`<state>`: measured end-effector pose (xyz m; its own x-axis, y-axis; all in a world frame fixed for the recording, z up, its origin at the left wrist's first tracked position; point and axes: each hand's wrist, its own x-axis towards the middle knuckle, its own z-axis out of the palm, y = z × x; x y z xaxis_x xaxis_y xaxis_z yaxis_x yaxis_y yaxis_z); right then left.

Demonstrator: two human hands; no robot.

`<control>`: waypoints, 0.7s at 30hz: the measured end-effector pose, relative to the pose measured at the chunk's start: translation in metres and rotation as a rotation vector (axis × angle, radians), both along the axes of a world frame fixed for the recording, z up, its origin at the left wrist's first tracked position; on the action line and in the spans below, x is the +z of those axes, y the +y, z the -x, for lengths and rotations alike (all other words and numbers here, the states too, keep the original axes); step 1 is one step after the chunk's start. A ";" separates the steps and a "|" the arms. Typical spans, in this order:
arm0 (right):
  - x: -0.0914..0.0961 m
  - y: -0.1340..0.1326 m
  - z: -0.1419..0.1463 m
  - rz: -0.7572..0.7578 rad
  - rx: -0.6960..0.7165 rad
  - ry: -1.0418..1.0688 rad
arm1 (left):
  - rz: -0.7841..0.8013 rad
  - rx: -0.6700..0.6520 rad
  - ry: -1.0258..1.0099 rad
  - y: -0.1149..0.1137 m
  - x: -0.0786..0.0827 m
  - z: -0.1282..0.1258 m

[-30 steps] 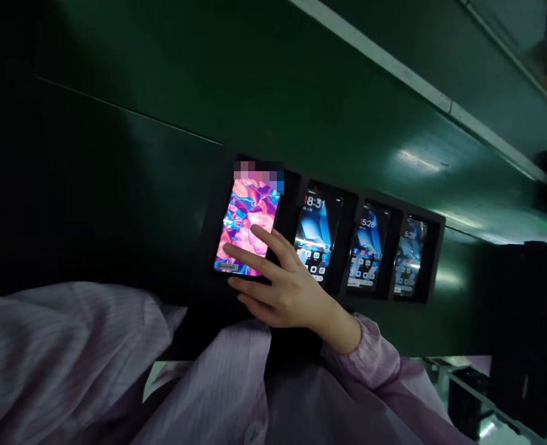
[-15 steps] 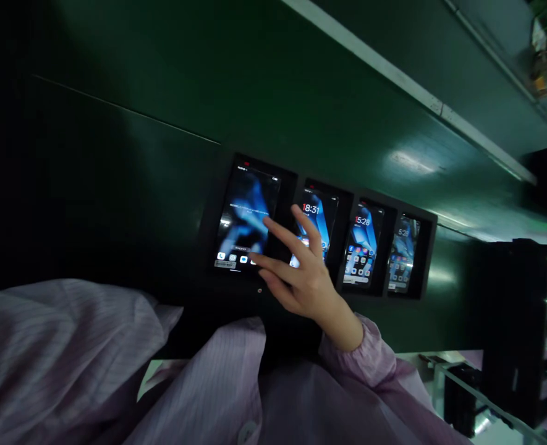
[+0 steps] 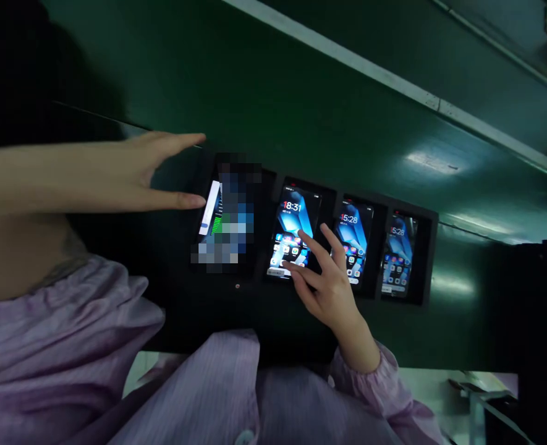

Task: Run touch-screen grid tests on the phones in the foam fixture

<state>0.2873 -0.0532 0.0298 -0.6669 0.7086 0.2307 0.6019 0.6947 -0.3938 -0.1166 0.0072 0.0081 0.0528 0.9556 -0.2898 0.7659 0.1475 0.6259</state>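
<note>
Several smartphones with lit screens lie face up in separate compartments of a black tray (image 3: 433,247). My left hand (image 3: 155,176) reaches in from the left, thumb and fingers apart, one fingertip at the left edge of the leftmost smartphone (image 3: 211,207). That screen shows a white panel and green bars, and is partly pixelated. Over the neighbouring smartphone (image 3: 301,207), which reads 18:31, my right hand (image 3: 331,287) is spread with its fingertips at the lower screen; contact is hard to tell. My right hand also covers part of another smartphone (image 3: 359,219) reading 15:28. Uncovered at the right end is the rightmost smartphone (image 3: 398,253).
The tray rests on a dark green tabletop (image 3: 264,117). A pale strip (image 3: 338,52) crosses the table beyond it. A small round spot (image 3: 237,286) shows in front of the tray. Dark equipment (image 3: 537,309) stands at the right.
My left hand has come into view beside the leftmost smartphone. My right hand has moved from that smartphone to the one reading 18:31. The leftmost screen now displays a panel and green bars.
</note>
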 end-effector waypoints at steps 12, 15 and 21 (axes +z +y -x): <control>-0.005 0.000 0.000 0.036 -0.100 0.051 | -0.225 0.305 -0.472 -0.040 -0.025 -0.083; -0.005 0.001 0.004 0.059 -0.117 0.009 | -0.169 0.340 -0.397 -0.038 -0.025 -0.084; 0.003 0.004 -0.003 0.078 0.074 0.106 | -0.286 0.261 -0.271 -0.041 -0.032 -0.077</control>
